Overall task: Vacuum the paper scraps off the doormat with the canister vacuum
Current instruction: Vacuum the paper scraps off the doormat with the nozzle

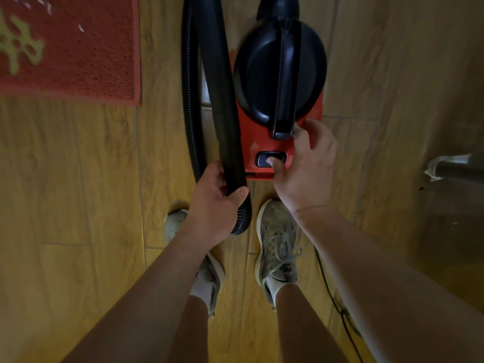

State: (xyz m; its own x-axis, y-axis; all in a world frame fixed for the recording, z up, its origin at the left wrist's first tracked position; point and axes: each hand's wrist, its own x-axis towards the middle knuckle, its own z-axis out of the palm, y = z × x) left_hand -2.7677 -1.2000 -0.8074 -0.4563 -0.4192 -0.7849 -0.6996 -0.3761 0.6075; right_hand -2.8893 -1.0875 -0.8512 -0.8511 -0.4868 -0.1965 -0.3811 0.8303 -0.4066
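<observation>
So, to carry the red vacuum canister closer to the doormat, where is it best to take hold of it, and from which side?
Grip the black carry handle over the canister's dome, from above. It runs lengthwise along the middle, so the load should hang balanced. The right hand, thumb on the switch, is nearest; the left hand holds the hose.

Dim, warm yellowish light is filling the frame. The wooden floor (78, 205) is glowing brightest at lower left, and the upper right is sinking into murky brown shadow. The black vacuum lid (262, 74) and wand (220, 100) are crushing to near-black, catching only a faint sheen along the handle (285, 82). Wide-angle distortion is bending the floor planks at the edges. The doormat (78, 48) at upper left is smearing slightly. The forearms (146, 297) at the bottom are looming soft and oversized.
</observation>
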